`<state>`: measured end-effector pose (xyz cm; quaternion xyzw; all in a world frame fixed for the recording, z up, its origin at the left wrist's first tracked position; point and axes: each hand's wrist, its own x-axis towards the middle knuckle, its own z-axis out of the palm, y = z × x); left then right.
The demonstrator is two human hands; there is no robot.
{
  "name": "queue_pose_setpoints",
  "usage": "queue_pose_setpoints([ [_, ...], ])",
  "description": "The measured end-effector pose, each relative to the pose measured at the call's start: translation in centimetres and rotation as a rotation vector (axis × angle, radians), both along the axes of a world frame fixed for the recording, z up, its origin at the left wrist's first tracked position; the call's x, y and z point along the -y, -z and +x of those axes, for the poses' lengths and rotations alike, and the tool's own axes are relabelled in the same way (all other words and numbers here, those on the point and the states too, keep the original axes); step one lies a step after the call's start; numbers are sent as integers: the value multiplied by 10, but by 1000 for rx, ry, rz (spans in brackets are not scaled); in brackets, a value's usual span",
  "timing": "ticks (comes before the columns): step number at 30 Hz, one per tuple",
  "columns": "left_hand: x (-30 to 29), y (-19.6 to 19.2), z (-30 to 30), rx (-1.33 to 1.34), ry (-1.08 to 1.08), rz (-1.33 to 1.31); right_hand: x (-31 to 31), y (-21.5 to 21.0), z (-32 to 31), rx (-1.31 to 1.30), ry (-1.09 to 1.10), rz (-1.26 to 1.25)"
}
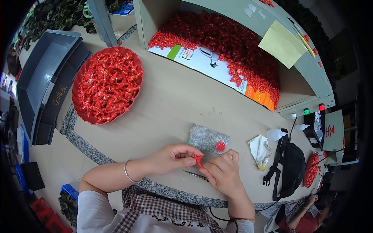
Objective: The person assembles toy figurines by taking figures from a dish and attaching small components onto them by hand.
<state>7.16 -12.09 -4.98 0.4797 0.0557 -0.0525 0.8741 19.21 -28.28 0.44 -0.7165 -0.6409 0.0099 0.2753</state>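
I held the small red figure point(198, 159) between my hands, near the speckled slab point(210, 136), my left hand point(175, 158) pinching its upper end, my right hand point(224, 171) pinching its lower end; a light, steady grip seemed best against slipping

Left hand point(176, 158) and right hand point(225, 173) both in a thumb-to-finger pinch, fingertips close together; left forearm point(116, 175) comes in more sideways (elbow bent), right forearm point(241, 207) steeper
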Motion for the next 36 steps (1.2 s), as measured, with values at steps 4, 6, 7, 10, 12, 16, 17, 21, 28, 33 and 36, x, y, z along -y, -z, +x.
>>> queue_pose_setpoints([
  [4, 1, -2, -1, 16, -19, 70, 1, 2, -3, 42, 30, 15],
  [6, 2, -4, -2, 50, -66, 159, 1, 3, -4, 58, 36, 23],
  [7, 2, -4, -3, 50, -67, 160, 1, 3, -4, 59, 39, 12],
  [10, 1, -4, -4, 130, -102, 265, 0, 6, -5, 65, 51, 6],
  [12, -1, -4, -2, 192, -136, 424, 0, 10, -7, 71, 60, 11],
  [16, -4, -6, -2, 198, -132, 462, -1, 13, -8, 137, 98, 60],
  [17, -3, -6, -3, 180, -134, 453, -1, 15, -7, 57, 106, 81],
  [21, -1, -6, -3, 156, -153, 396, -1, 20, -7, -62, 116, 90],
  [28, 4, -4, -4, 129, -199, 328, -3, 17, -15, 43, 173, 95],
  [33, 2, 3, -3, 149, -206, 323, -5, 21, -11, 37, 188, 100],
  [36, 3, 3, -1, 169, -204, 273, -4, 19, -12, 13, 190, 122],
])
